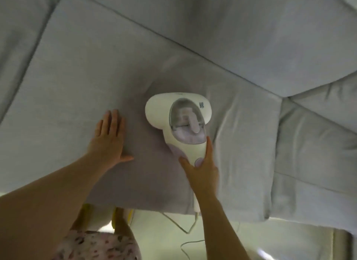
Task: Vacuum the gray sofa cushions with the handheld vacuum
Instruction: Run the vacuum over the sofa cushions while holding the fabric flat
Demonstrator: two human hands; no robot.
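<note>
A white handheld vacuum (177, 120) with a clear dust cup lies head-down on the wide gray seat cushion (77, 97) of the sofa. My right hand (201, 168) grips its handle from behind, thumb on the left side and forefinger stretched along the right. My left hand (109, 138) lies flat on the same cushion, fingers straight, a short way left of the vacuum's head.
The back cushions (251, 31) rise behind the seat. A second, creased seat cushion (313, 153) adjoins on the right. The vacuum's white cord (185, 228) trails over the sofa's front edge onto the pale floor (251, 240). Patterned clothing (96, 244) shows below.
</note>
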